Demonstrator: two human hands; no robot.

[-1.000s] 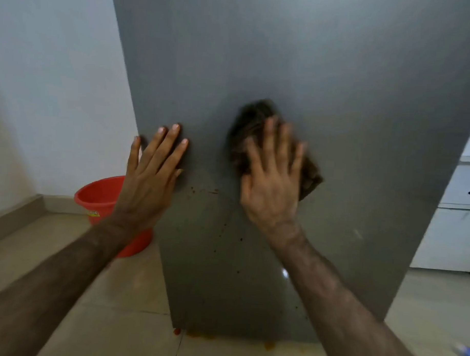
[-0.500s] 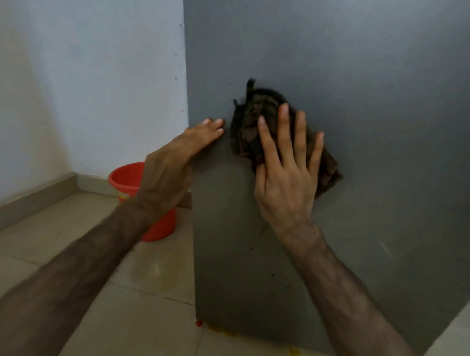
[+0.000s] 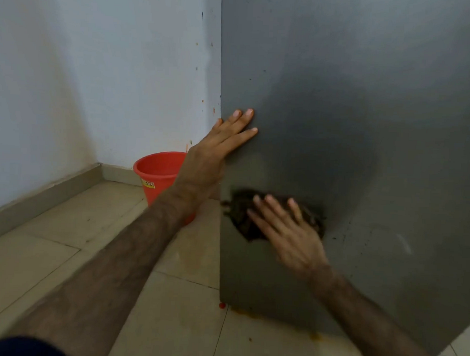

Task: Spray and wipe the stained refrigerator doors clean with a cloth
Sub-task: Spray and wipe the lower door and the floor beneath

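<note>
The grey refrigerator panel (image 3: 350,128) fills the right of the view, with small dark specks on its lower part. My right hand (image 3: 288,233) presses a dark brown cloth (image 3: 243,215) flat against the panel, low and near its left edge, fingers straight and blurred by motion. My left hand (image 3: 219,148) rests flat on the panel's left edge higher up, fingers straight. No spray bottle is in view.
A red bucket (image 3: 159,172) stands on the tiled floor behind my left arm, by the white wall (image 3: 98,80). Red and orange spots (image 3: 222,305) lie on the floor at the panel's bottom corner.
My right hand has slid the cloth down the panel, from beside my left hand to well below it. My left hand stays on the panel's left edge. The view has shifted left.
</note>
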